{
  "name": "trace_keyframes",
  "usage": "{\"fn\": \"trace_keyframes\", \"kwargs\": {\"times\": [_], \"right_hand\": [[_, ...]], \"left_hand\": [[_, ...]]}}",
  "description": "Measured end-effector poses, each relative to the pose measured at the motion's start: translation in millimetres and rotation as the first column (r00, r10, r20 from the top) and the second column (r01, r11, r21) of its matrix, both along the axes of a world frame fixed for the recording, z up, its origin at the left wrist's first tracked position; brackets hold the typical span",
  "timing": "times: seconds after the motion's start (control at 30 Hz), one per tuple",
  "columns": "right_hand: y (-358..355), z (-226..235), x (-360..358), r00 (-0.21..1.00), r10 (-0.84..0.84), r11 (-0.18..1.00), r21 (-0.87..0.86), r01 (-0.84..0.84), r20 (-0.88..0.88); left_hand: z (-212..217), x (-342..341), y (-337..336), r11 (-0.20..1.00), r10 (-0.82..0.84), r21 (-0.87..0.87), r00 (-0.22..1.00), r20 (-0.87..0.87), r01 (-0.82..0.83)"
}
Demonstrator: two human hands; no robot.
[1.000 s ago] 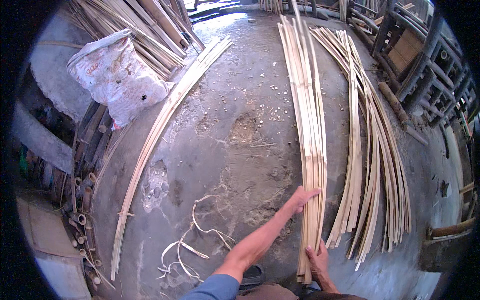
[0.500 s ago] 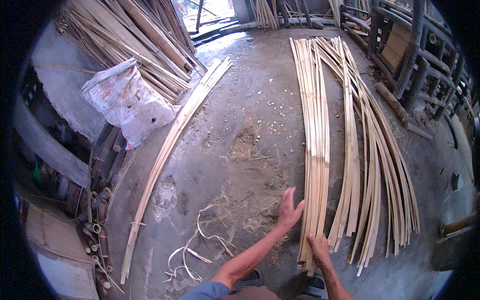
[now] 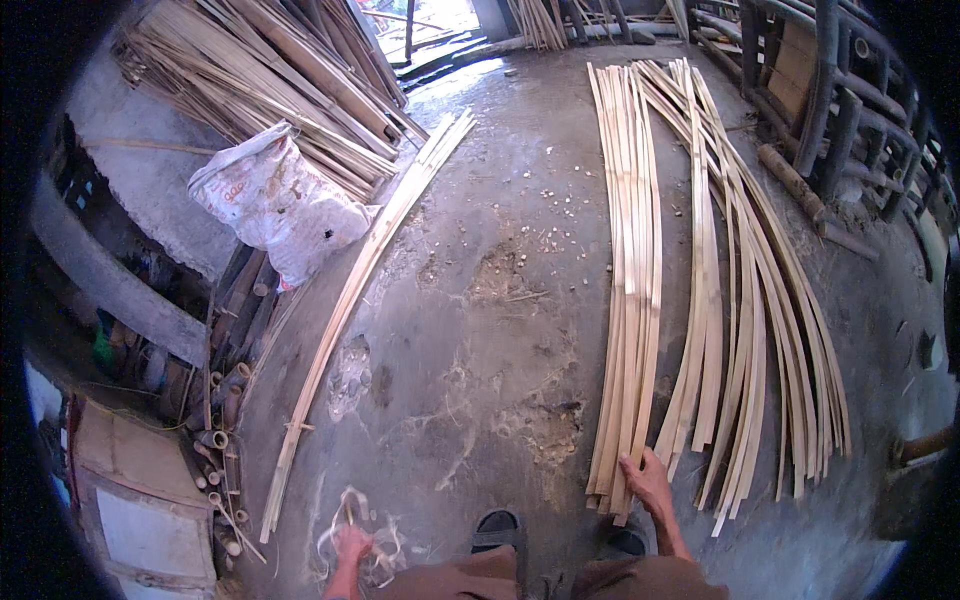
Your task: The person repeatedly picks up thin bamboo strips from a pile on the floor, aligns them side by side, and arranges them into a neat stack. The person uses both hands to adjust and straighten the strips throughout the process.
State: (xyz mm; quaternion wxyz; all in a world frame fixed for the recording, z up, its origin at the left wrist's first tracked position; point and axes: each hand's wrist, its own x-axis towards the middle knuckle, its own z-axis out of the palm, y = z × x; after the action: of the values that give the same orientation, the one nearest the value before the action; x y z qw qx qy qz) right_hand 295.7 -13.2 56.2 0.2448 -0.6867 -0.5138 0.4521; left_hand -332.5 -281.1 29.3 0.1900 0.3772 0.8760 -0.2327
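So this looks like the bundling stage of sorting split bamboo: the neat bundle of bamboo strips (image 3: 630,290) lies flat on the concrete floor (image 3: 500,330), running away from the person, with its near ends just in front of their feet. The right hand (image 3: 648,482) rests on those near ends, fingers curled down over the top few strips in a loose grasp, not a tight fist, so I'd call it holding the ends together rather than lifting anything.

The left hand (image 3: 352,545) is down low on the other side, in a tangle of thin pale binding strips (image 3: 365,525) lying on the floor. It seems to be closing on one of them, but it's small and near the frame edge, so I can't tell how far the fingers are shut.

My read: the next move needs a binding strip brought across to the bundle, and the right hand has to keep the ends squared up meanwhile. A looser fan of strips (image 3: 760,300) lies just to the right, and a single long strip (image 3: 360,290) well off to the left
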Motion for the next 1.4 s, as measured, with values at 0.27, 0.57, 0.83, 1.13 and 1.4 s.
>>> {"fn": "trace_keyframes", "kwargs": {"times": [0.27,0.57,0.83,1.13,1.4], "right_hand": [[-20.1,16.6,-6.3,0.970,-0.007,0.996,0.091,-0.016,0.244],[-25.7,-0.4,-26.1,0.916,0.067,0.958,0.233,-0.170,0.395],[-10.8,5.0,-12.3,0.993,-0.067,0.972,0.233,0.042,0.099],[-29.7,77.2,-58.0,0.955,-0.279,0.931,0.273,0.243,0.103],[-45.8,10.2,-122.1,0.965,-0.212,0.889,0.379,0.256,-0.155]], "left_hand": [[92.8,-35.8,65.1,0.904,-0.103,0.426,0.984,0.148,0.030],[147.8,170.2,260.3,0.632,-0.765,0.598,0.517,0.383,0.493],[96.0,231.0,246.9,0.684,-0.690,0.546,0.186,0.699,0.484],[74.9,300.5,263.6,0.662,-0.699,0.643,0.008,0.715,0.386],[63.5,370.8,265.6,0.951,-0.274,0.221,-0.259,0.926,-0.215]]}}
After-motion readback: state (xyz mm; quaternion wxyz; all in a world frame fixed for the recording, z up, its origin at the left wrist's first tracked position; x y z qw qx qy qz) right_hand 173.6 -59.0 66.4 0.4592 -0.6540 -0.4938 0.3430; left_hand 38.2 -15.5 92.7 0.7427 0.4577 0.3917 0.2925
